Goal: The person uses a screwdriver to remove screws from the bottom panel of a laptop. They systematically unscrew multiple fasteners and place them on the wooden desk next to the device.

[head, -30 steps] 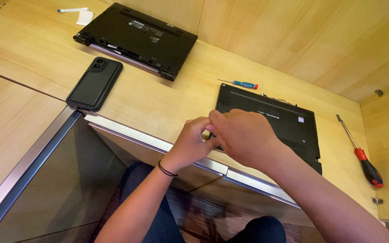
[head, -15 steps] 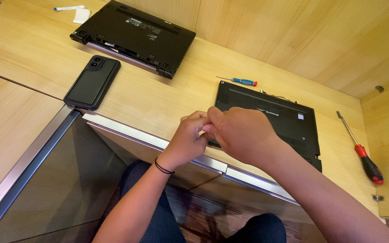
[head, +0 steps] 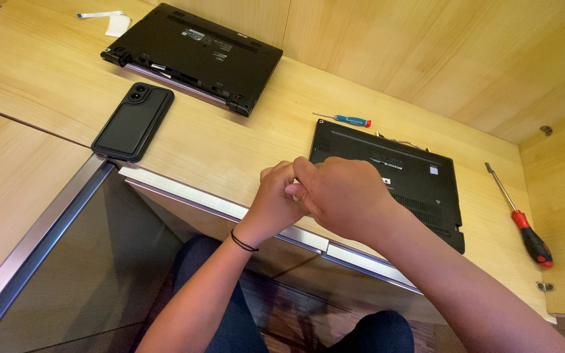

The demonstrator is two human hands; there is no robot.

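Both hands meet over the front edge of the wooden worktop [head: 243, 147], just above the metal trim strip [head: 217, 206] that runs along it. The left hand [head: 276, 199], a thin black band on its wrist, has its fingers curled tight, and the right hand [head: 348, 196] folds over them from the right, fingertips pressed into the same spot. They seem to be pinching something very small between them, though the knuckles hide it and I cannot say what it is.

The nearest thing is the smaller black laptop [head: 400, 173], lying underside up just behind and to the right of the hands. Its long axis runs left to right along the worktop, tilted slightly away at the left end. The right hand is the closer one; its knuckles overlap the laptop's near left corner in this view.

Beyond it lies a small blue-handled screwdriver [head: 348, 119], and a larger red-handled screwdriver [head: 521, 219] rests near the right edge. A second, bigger black laptop [head: 197, 55] sits toward the back left corner, with a black phone [head: 132, 122] face down near the front left.

Compared with a second ago, the hands have locked closer together, and the small pale-yellow bit glimpsed between the fingers then no longer shows.
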